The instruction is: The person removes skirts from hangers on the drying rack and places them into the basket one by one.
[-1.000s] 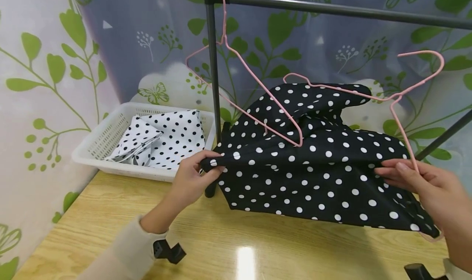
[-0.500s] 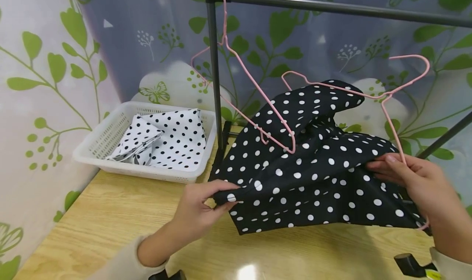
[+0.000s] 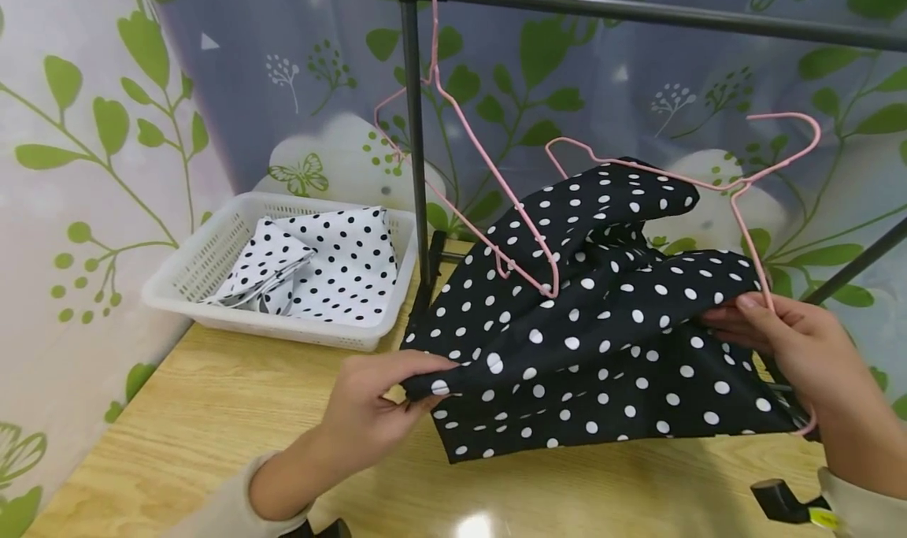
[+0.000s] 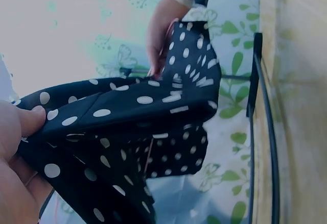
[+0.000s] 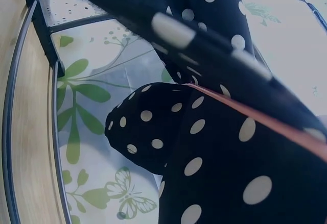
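Observation:
In the head view my left hand [image 3: 375, 400] pinches a folded edge of a black cloth with white polka dots [image 3: 567, 372] between thumb and fingers. At the other side my right hand [image 3: 808, 349] grips one arm of a pink wire hanger [image 3: 753, 248], its fingertips also against the cloth. The cloth is draped over the hanger's crossing arm, spread between both hands above the table. A second pink hanger [image 3: 489, 156] hangs from the rack, in front of part of the cloth. In the right wrist view, a pink hanger bar [image 5: 255, 113] runs along the cloth; the right hand is barely visible there.
A dark metal rack [image 3: 638, 10] stands behind, its left post near the cloth. To the left sits a white plastic basket [image 3: 177, 302] holding a white cloth with black dots [image 3: 347, 278]. Both rest on a wooden table [image 3: 234, 412]. A leaf-patterned curtain hangs behind.
My left hand has moved down and slightly right with the cloth edge, pulling it nearer. The right hand and its hanger have shifted a little left. The rack hanger has swung slightly.

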A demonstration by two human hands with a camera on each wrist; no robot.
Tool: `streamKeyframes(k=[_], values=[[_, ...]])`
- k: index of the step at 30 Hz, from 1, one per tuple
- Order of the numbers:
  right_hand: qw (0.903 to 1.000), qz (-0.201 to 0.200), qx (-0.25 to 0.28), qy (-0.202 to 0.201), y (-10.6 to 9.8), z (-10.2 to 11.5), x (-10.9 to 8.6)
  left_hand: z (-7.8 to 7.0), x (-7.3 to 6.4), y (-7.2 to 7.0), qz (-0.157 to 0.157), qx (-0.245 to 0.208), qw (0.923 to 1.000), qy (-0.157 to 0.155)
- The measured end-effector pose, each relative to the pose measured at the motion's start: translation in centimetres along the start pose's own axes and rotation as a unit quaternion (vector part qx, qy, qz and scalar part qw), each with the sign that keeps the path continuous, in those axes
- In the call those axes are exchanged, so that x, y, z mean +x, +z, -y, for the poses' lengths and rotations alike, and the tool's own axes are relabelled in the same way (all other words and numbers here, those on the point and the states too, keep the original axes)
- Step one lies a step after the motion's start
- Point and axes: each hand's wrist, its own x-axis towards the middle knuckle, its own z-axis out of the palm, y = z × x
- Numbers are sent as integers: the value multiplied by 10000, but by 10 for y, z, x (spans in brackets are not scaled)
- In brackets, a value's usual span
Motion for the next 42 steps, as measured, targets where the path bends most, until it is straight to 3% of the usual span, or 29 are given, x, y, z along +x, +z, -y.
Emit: streamKeyframes(k=[8, 16, 21, 26, 32, 42], values=[[9970, 245, 736, -82, 1, -6, -2, 2, 6, -20, -244, 385, 9980, -428], [9995, 208, 243, -56, 0, -7, -5, 1, 21, -39, -482, 731, 9961, -121], [9991, 240, 350, -78, 0, -8, -6, 3, 34, -50, -539, 1042, 9931, -44], [9977, 302, 591, -125, 0, -9, -7, 5, 42, -54, -642, 1288, 9896, -69], [9995, 187, 177, -181, -3, -10, -9, 5, 44, -56, -661, 1403, 9879, 15], [9995, 145, 269, -1, -9, -11, -12, 11, 42, -57, -703, 1499, 9856, -342]])
